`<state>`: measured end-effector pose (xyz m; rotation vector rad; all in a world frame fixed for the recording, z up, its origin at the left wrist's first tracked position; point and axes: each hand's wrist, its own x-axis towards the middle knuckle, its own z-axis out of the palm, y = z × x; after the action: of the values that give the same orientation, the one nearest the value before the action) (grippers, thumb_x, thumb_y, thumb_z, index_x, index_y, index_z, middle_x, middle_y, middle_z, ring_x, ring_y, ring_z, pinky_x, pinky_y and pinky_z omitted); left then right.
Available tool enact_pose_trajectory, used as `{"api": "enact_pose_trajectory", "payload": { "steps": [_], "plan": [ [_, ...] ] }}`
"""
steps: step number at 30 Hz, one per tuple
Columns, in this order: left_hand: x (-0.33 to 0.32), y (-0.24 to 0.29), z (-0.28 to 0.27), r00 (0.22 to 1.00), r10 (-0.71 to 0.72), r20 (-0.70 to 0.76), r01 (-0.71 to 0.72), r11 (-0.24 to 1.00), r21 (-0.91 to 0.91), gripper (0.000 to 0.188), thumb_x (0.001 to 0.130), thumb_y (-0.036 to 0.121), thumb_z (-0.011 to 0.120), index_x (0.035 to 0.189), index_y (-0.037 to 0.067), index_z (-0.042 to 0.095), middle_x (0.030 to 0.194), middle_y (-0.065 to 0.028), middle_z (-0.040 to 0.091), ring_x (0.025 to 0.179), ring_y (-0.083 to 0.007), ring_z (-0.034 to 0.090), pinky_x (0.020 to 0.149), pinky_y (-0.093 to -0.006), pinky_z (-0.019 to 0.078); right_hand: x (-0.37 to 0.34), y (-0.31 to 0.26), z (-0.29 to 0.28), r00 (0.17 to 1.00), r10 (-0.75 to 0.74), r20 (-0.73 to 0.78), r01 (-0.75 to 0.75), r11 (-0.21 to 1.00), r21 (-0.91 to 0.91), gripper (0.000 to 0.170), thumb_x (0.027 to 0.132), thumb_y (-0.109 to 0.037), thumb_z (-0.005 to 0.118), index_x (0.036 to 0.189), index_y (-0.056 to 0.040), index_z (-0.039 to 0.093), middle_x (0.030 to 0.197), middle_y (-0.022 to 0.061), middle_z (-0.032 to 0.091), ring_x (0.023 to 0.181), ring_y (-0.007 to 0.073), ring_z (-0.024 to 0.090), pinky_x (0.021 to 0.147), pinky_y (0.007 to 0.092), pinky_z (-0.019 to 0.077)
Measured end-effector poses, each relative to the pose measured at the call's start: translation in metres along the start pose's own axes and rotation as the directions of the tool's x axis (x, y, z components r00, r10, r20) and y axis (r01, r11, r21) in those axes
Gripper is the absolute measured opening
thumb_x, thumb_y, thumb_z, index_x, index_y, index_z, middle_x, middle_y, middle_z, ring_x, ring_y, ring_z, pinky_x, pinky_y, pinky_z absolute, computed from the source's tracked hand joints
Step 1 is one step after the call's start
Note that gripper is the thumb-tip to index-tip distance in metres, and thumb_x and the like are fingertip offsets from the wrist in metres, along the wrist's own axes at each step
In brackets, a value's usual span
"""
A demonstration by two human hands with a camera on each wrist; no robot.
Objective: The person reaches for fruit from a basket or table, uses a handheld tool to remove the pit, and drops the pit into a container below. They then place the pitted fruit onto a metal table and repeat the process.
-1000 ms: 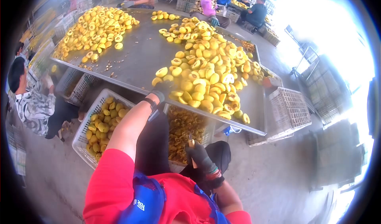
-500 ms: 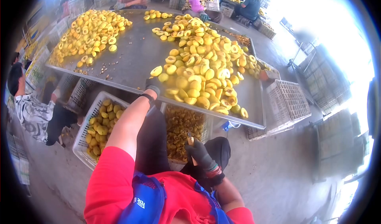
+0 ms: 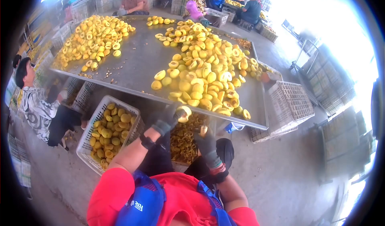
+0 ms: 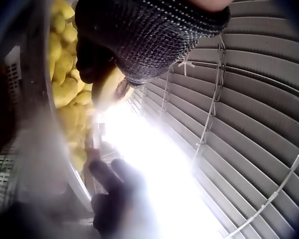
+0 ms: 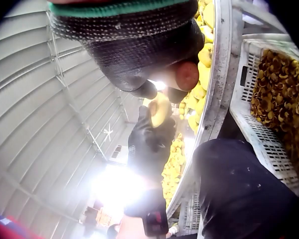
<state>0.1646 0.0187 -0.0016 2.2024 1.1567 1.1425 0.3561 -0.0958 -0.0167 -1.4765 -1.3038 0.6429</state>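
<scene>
Above the crate of brown scraps (image 3: 185, 144), the gloved left hand (image 3: 163, 120) grips a halved yellow fruit (image 3: 183, 113). Its cut face, with a brown hollow, shows in the left wrist view (image 4: 121, 88). Just to the right, the gloved right hand (image 3: 207, 146) is curled round a tool with a wooden handle (image 3: 203, 130); the handle's round end (image 5: 187, 75) sticks out of the fist in the right wrist view. The tool's working tip is hidden there. A large pile of yellow fruit halves (image 3: 204, 71) lies on the metal table (image 3: 132, 61) beyond the hands.
A white crate of yellow fruit (image 3: 107, 134) stands left of the knees. Another fruit pile (image 3: 94, 37) covers the table's far left. Stacked crates (image 3: 290, 103) stand right of the table. A person in a patterned shirt (image 3: 38, 111) sits at left; others sit behind the table.
The left hand has come back from the table's edge towards the body, now with a fruit half in its grip. The right hand has risen slightly with the tool, closer to the left.
</scene>
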Motion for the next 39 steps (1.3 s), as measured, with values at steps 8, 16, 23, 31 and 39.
{"api": "enact_pose_trajectory", "payload": {
  "steps": [8, 16, 23, 31, 39],
  "plan": [
    [-0.049, 0.051, 0.035, 0.995, 0.066, 0.068, -0.061, 0.995, -0.079, 0.041, 0.081, 0.026, 0.069, 0.109, 0.001, 0.052, 0.099, -0.0192, 0.060, 0.091, -0.0365, 0.058, 0.079, -0.0401, 0.0473, -0.010, -0.028, -0.009, 0.999, 0.011, -0.053, -0.023, 0.971, -0.237, 0.042, 0.075, -0.021, 0.070, 0.109, -0.0034, 0.051, 0.087, 0.0181, 0.063, 0.077, 0.0346, 0.062, 0.065, 0.0425, 0.0490],
    [-0.061, 0.080, 0.031, 0.997, -0.058, 0.060, 0.068, 0.981, -0.182, 0.041, 0.083, 0.022, 0.068, 0.110, 0.002, 0.045, 0.099, -0.0201, 0.057, 0.087, -0.0393, 0.058, 0.075, -0.0413, 0.0477, -0.015, -0.034, -0.009, 0.968, -0.221, -0.123, 0.174, 0.935, -0.308, 0.042, 0.076, -0.017, 0.066, 0.114, -0.0053, 0.051, 0.094, 0.0192, 0.062, 0.084, 0.0398, 0.061, 0.070, 0.0439, 0.0492],
    [-0.065, 0.087, 0.029, 0.996, -0.053, 0.067, 0.064, 0.982, -0.176, 0.044, 0.085, 0.022, 0.065, 0.116, 0.002, 0.041, 0.100, -0.0207, 0.057, 0.089, -0.0400, 0.058, 0.076, -0.0416, 0.0478, -0.016, -0.032, -0.013, 0.991, -0.093, -0.093, 0.072, 0.975, -0.208, 0.037, 0.076, -0.014, 0.065, 0.109, -0.0049, 0.052, 0.095, 0.0188, 0.061, 0.084, 0.0380, 0.061, 0.070, 0.0428, 0.0493],
    [-0.057, 0.086, 0.028, 0.991, -0.075, -0.113, 0.030, 0.933, -0.359, 0.038, 0.089, 0.026, 0.061, 0.112, 0.001, 0.046, 0.097, -0.0174, 0.059, 0.086, -0.0293, 0.059, 0.076, -0.0378, 0.0477, -0.019, -0.057, -0.014, 0.948, -0.285, -0.142, 0.253, 0.945, -0.207, 0.020, 0.079, -0.015, 0.064, 0.095, -0.0037, 0.059, 0.083, 0.0178, 0.062, 0.074, 0.0367, 0.062, 0.063, 0.0420, 0.0492],
    [-0.033, 0.140, -0.049, 0.973, -0.226, -0.043, 0.197, 0.914, -0.354, 0.039, 0.097, 0.034, 0.043, 0.113, -0.001, 0.051, 0.103, -0.0131, 0.060, 0.094, -0.0201, 0.060, 0.080, -0.0331, 0.0487, -0.030, -0.067, -0.018, 0.969, -0.156, 0.194, 0.193, 0.963, -0.189, 0.026, 0.082, -0.015, 0.062, 0.101, 0.0004, 0.054, 0.078, 0.0196, 0.060, 0.068, 0.0344, 0.062, 0.055, 0.0380, 0.0480]
  ]
}}
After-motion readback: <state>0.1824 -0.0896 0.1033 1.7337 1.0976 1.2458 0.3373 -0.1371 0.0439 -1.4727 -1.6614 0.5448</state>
